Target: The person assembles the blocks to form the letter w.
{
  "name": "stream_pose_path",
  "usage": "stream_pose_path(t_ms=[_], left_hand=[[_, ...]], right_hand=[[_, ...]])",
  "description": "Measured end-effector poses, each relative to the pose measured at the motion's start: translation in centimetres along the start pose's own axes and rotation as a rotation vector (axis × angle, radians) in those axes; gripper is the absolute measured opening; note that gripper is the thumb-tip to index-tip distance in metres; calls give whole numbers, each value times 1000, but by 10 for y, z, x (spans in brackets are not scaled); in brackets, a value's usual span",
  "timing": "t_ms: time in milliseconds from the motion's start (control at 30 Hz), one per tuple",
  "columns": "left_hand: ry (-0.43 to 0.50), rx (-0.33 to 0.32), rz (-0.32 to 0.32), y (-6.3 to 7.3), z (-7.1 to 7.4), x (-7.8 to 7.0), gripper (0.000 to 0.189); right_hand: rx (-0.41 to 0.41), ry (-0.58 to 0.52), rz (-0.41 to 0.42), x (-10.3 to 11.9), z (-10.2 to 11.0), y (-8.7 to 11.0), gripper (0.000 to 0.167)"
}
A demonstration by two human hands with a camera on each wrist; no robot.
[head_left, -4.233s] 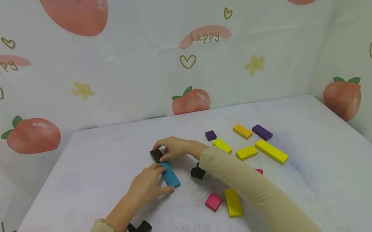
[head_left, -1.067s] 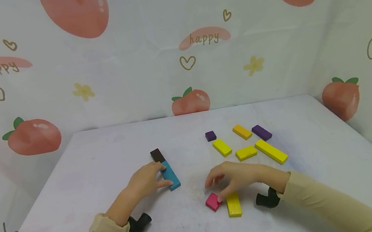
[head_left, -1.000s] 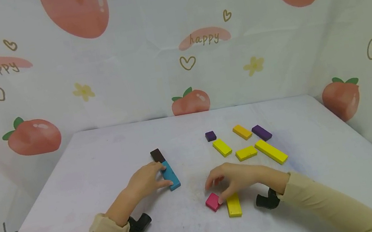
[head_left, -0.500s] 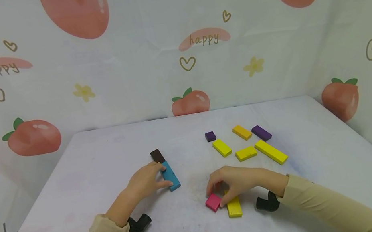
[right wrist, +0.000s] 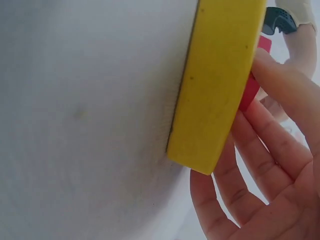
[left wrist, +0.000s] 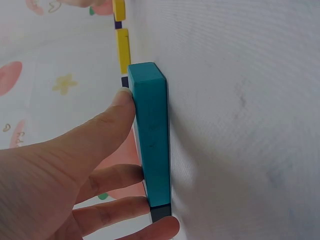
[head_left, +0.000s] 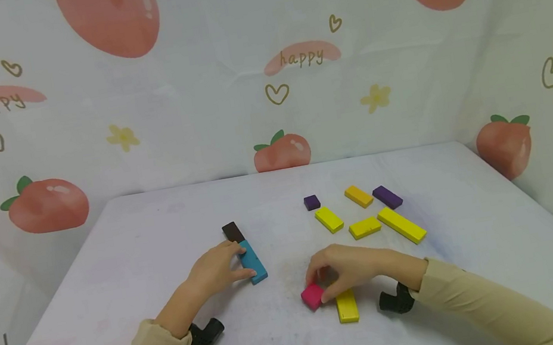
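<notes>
My left hand [head_left: 214, 271] rests on a blue rectangular block [head_left: 254, 265], thumb toward its near end and fingers toward its far end. In the left wrist view, the thumb and fingers touch along one side of this teal-looking block [left wrist: 152, 135]. A dark brown block [head_left: 232, 231] meets its far end. My right hand [head_left: 350, 263] pinches a small red block [head_left: 312, 297] between thumb and fingers; it looks slightly tilted. Under that hand lies a yellow block [head_left: 347, 308], partly covered; up close in the right wrist view, the yellow block [right wrist: 220, 80] hides part of the red one.
Toward the back right lie a small purple block [head_left: 312, 202], an orange block [head_left: 359, 196], a longer purple block [head_left: 387, 196], two short yellow blocks [head_left: 329, 219] and a long yellow block [head_left: 402, 225]. A printed cloth [head_left: 219, 85] stands behind the white table [head_left: 155, 228].
The right hand came back from the brown block to the red block, closed its fingers on it and shifted it slightly left and away. The left hand stays on the blue block.
</notes>
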State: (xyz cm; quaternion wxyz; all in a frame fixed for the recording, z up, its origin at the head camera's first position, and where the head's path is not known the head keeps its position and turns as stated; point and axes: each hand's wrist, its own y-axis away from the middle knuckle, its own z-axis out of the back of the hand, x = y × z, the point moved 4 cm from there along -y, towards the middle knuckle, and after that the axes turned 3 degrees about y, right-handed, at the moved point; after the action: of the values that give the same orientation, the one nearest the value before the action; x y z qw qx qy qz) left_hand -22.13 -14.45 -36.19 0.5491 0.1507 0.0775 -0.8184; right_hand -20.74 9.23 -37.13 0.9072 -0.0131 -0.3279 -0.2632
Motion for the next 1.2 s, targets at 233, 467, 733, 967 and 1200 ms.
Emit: stream_pose_path(t_ms=[233, 467, 733, 967, 1200], left_hand=[[-1, -2, -12, 1, 1, -1, 53], [-3, -3, -9, 0, 1, -1, 53], [-1, -14, -15, -1, 0, 0, 52], [-2, -10, -12, -2, 1, 0, 53], [-5, -17, -19, -3, 2, -1, 53]], right_hand=[[-56, 0, -31, -2, 5, -4, 29], [-107, -9, -80, -1, 10, -8, 30], [-174, -39, -156, -4, 15, -18, 31], [-217, -54, -164, -3, 22, -29, 30], [-227, -64, -184, -4, 24, -40, 28]])
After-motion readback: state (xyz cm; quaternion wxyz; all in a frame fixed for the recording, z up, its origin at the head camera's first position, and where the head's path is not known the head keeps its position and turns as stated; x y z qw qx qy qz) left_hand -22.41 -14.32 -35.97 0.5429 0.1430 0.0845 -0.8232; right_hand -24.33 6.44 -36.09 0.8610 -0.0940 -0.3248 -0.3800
